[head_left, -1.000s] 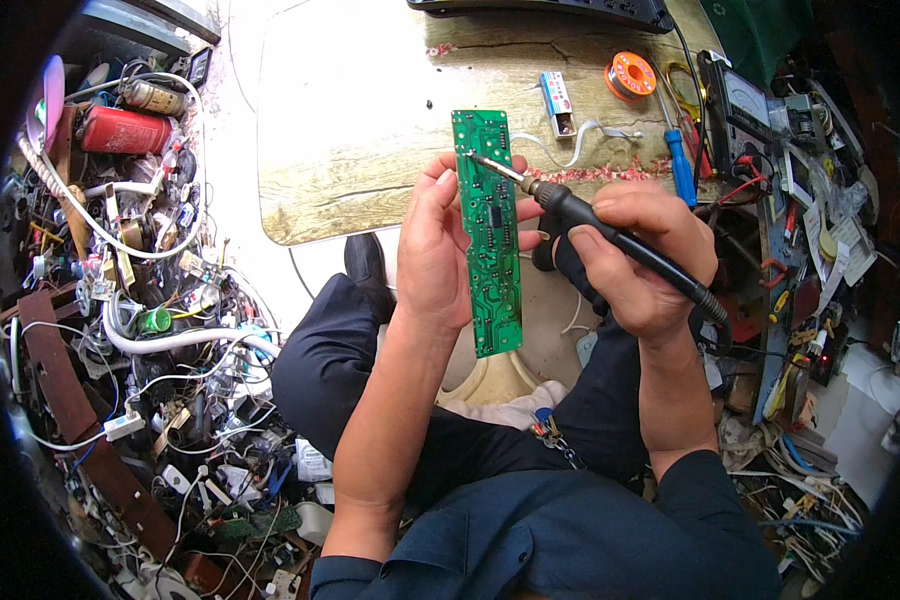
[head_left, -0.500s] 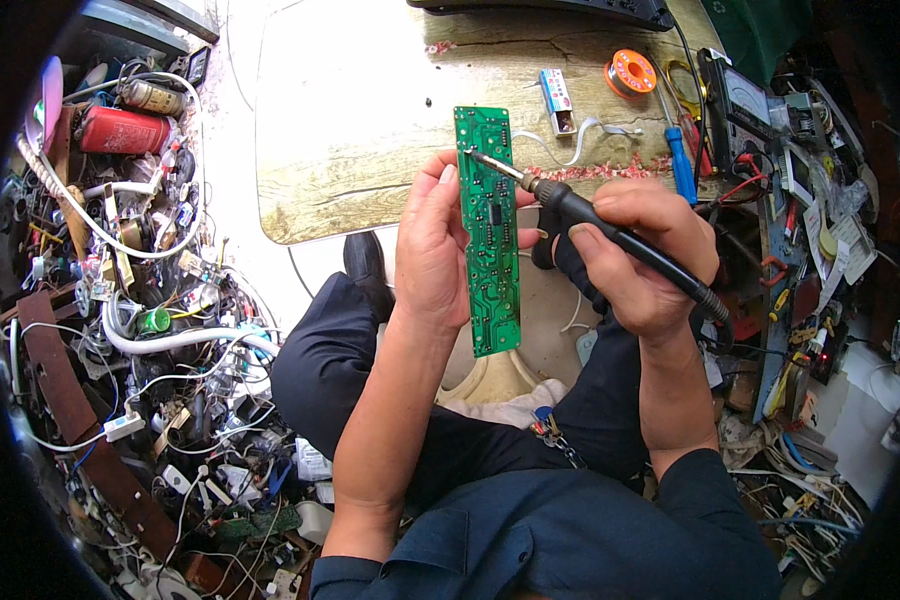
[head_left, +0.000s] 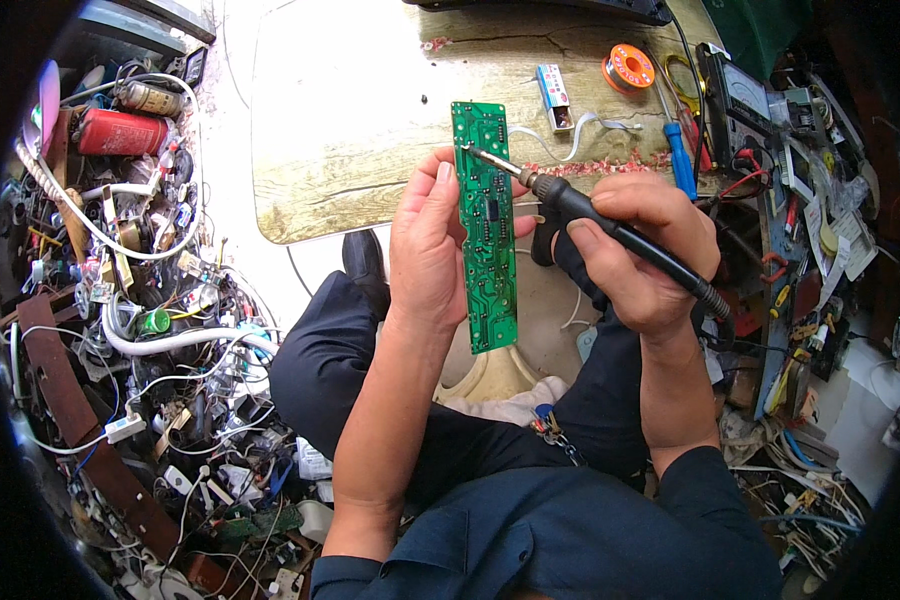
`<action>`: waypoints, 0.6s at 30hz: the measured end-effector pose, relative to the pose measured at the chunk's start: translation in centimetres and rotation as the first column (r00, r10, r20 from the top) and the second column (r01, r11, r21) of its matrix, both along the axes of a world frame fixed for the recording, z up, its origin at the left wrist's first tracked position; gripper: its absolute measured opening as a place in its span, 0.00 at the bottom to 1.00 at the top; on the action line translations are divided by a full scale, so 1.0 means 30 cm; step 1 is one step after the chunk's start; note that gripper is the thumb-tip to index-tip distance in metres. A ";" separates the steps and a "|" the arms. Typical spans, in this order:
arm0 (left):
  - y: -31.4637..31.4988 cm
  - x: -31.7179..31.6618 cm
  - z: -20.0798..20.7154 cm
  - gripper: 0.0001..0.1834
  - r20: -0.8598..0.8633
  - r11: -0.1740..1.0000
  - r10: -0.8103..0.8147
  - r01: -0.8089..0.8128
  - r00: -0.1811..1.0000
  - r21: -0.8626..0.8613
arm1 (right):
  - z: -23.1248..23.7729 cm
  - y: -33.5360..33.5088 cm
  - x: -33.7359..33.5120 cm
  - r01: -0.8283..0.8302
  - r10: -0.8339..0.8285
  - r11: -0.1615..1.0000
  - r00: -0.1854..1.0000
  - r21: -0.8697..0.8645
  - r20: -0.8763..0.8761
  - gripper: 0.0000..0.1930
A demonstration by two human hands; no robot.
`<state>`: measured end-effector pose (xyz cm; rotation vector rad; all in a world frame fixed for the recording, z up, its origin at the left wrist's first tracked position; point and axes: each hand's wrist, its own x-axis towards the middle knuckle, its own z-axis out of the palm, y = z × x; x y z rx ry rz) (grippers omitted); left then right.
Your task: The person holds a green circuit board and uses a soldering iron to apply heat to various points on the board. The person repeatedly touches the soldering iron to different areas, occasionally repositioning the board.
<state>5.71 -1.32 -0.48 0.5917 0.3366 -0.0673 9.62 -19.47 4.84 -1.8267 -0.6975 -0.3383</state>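
Circuit board: green and long (head_left: pixel 486 280), held up over the lap just short of the table (head_left: pixel 320 180), its dotted, traced face toward the viewer.
Left hand: closed around the board (head_left: pixel 425 235), thumb by the left edge, fingertips showing past the right edge.
Right hand: wrapped on the handle (head_left: pixel 655 250) of the soldering iron (head_left: pixel 630 240), thumb and fingers pinching it.
Iron tip: at the upper left of the board; actual contact cannot be confirmed.
Work done: the board is in hand and the iron is placed at one spot; no finished joint can be made out at this scale.
Work outstanding: judged to be mid-step at that spot; the count of remaining joints cannot be told.
Solder spool: orange (head_left: pixel 628 68), on the table, apart from both hands.
Ribbon cable: white (head_left: pixel 578 140), beyond the board; any connection is unclear.
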 end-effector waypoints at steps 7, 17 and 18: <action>0.003 0.000 -0.018 0.13 0.025 0.999 0.008 -0.007 1.000 -0.035 | 0.003 -0.001 0.003 -0.015 0.015 1.000 1.000 -0.011 -0.004 0.12; 0.007 0.010 -0.033 0.15 0.035 0.998 -0.013 0.015 0.999 -0.056 | 0.001 -0.002 0.003 -0.002 0.003 1.000 1.000 -0.025 0.020 0.13; 0.007 0.011 -0.035 0.15 0.034 0.998 -0.009 0.011 0.999 -0.067 | 0.001 -0.004 0.002 -0.002 0.003 1.000 1.000 -0.024 0.009 0.13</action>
